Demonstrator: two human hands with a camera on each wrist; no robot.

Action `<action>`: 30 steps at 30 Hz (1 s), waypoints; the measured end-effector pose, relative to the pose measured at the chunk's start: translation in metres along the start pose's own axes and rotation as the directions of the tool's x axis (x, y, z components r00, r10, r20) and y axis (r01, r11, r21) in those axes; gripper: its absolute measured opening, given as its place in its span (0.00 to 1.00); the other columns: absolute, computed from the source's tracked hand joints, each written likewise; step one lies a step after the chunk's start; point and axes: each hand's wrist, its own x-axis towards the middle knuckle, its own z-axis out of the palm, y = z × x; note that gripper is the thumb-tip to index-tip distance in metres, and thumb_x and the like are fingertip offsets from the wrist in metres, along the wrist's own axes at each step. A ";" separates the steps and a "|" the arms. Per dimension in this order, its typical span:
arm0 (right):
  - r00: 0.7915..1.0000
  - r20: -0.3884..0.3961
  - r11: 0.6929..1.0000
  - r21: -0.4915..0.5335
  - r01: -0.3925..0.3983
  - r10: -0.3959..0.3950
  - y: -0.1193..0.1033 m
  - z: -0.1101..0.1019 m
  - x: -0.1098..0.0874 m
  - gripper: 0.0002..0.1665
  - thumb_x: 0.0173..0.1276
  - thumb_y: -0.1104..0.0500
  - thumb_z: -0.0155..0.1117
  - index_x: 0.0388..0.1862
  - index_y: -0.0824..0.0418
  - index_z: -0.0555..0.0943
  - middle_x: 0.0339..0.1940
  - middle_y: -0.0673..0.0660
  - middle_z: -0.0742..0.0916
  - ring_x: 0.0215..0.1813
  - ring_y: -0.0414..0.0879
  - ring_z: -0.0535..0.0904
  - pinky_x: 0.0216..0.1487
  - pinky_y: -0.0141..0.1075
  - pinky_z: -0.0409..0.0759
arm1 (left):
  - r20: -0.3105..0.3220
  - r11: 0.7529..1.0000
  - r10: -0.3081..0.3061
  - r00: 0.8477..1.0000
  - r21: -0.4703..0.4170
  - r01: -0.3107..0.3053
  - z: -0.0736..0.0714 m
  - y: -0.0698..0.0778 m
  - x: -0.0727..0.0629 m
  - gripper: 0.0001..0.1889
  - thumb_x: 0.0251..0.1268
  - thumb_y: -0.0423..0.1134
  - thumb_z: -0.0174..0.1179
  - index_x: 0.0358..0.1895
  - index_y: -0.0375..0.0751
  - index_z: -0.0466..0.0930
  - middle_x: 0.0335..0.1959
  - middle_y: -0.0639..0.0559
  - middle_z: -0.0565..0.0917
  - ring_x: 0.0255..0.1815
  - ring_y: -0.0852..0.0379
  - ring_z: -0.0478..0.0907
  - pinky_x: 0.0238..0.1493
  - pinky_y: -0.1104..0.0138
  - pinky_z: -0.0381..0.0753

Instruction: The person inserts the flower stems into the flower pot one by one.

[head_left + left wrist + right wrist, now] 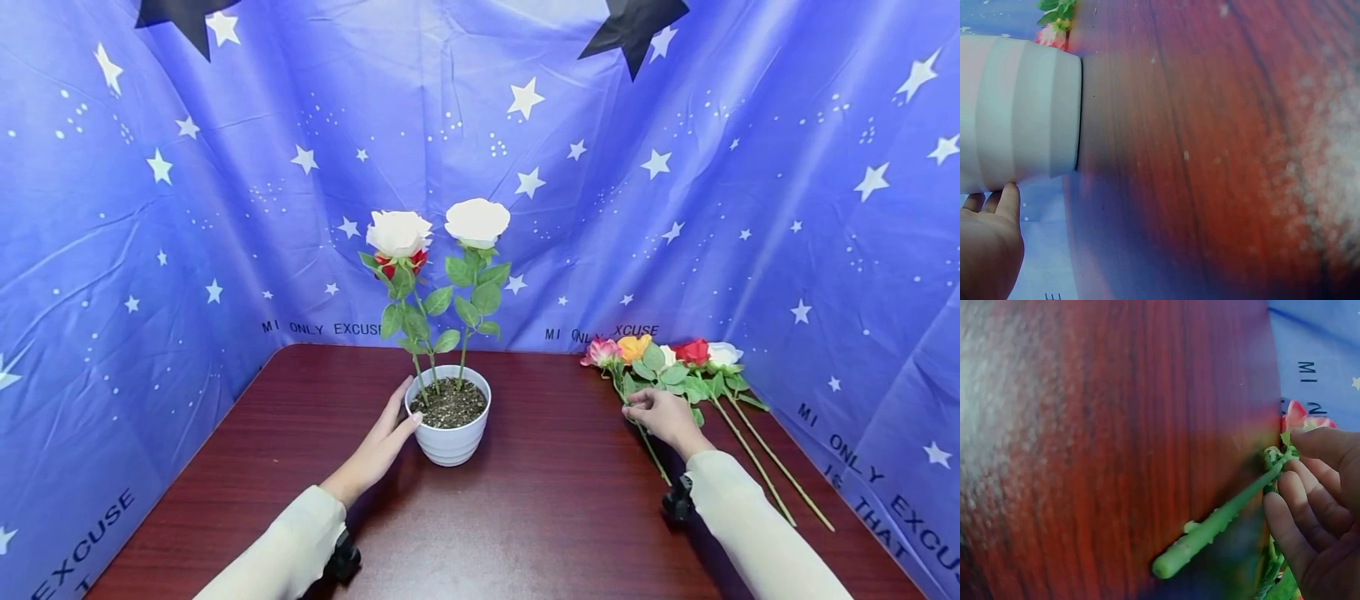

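A white ribbed pot (450, 447) of dark soil (453, 408) stands on the table. Two white roses (477, 222) rise from it, and a red flower (386, 267) is partly hidden behind the left one. Along the pot's left side rests my left hand (377, 443), fingers extended, thumb by the front rim; in the left wrist view its fingertips (1009, 190) touch the wall. My right hand (666, 418) pinches the green stem (1210, 534) of a pink flower (602, 352) between thumb and fingers. That stem slants toward me over the tabletop.
Beside the right hand lie an orange flower (634, 346), a red rose (692, 351) and a white rose (724, 355), their long stems (780, 467) pointing toward me. A blue star-printed curtain (450, 125) surrounds the dark red wooden table (525, 517).
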 end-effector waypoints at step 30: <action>0.990 0.104 0.994 -0.057 -0.089 0.094 0.007 0.000 0.003 0.18 0.70 0.55 0.67 0.47 0.71 0.84 0.30 0.53 0.87 0.25 0.45 0.82 0.32 0.42 0.83 | 0.003 1.000 -0.018 1.000 0.009 0.018 -0.001 -0.001 0.001 0.34 0.81 0.42 0.49 0.81 0.43 0.43 0.81 0.43 0.47 0.80 0.49 0.41 0.76 0.50 0.43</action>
